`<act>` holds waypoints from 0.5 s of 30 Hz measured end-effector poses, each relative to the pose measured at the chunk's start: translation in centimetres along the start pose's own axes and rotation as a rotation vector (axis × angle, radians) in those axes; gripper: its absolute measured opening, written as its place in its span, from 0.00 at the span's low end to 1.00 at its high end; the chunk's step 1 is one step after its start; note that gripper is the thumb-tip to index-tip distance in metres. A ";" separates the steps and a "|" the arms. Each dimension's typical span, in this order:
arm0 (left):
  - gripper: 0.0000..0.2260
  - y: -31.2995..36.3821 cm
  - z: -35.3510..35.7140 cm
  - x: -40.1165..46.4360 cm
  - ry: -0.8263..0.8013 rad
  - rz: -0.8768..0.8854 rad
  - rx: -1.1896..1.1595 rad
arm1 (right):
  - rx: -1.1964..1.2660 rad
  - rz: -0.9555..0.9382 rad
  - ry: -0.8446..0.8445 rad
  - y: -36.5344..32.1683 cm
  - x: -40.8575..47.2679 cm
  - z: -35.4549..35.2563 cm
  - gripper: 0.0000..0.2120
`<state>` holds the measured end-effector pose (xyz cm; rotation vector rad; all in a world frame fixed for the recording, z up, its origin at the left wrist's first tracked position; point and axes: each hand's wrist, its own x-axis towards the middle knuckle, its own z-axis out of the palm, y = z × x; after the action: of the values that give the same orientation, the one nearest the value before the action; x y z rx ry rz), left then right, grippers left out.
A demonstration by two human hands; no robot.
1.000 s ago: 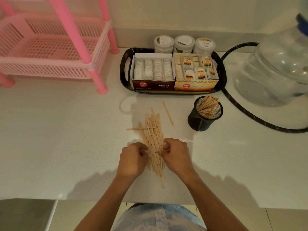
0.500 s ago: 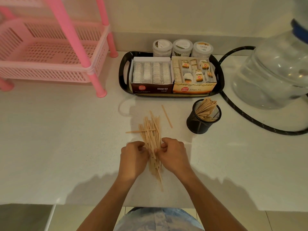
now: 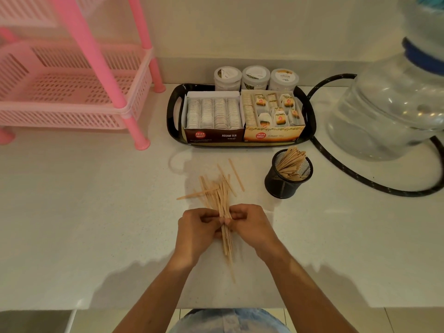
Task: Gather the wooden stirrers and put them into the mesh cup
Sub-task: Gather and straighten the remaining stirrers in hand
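Observation:
A bundle of thin wooden stirrers (image 3: 222, 198) lies on the white counter, squeezed between my left hand (image 3: 195, 228) and my right hand (image 3: 249, 224), both closed on its middle. The far ends fan out past my fingers and the near ends stick out toward me. One loose stirrer (image 3: 236, 174) lies apart to the right of the fan, another (image 3: 192, 194) pokes out sideways to the left. The black mesh cup (image 3: 288, 177) stands to the right, holding several stirrers that lean toward the back right.
A black tray (image 3: 174, 116) with two open tea-bag boxes and three white jars behind them sits at the back. A pink plastic rack (image 3: 72, 92) stands at the left, a clear water jug (image 3: 389, 109) and a black hose (image 3: 360, 181) at the right.
My hands have pressed closer together, tightening the spread stirrers into a narrower bundle. The cup and the loose stirrers have stayed put.

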<state>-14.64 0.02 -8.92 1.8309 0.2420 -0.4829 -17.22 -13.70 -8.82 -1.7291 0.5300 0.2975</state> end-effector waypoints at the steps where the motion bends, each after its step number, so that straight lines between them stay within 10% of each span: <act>1: 0.04 0.1 0.0 0.0 -0.009 -0.004 -0.018 | 0.036 0.020 -0.030 -0.1 0.0 -0.2 0.08; 15: 0.04 1.0 1.8 0.1 0.008 0.101 0.021 | 0.464 0.181 -0.058 -0.1 -0.4 -0.5 0.10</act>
<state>-14.52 -1.97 -8.52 1.8561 0.1499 -0.4094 -17.57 -14.09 -8.46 -1.2230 0.6566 0.3224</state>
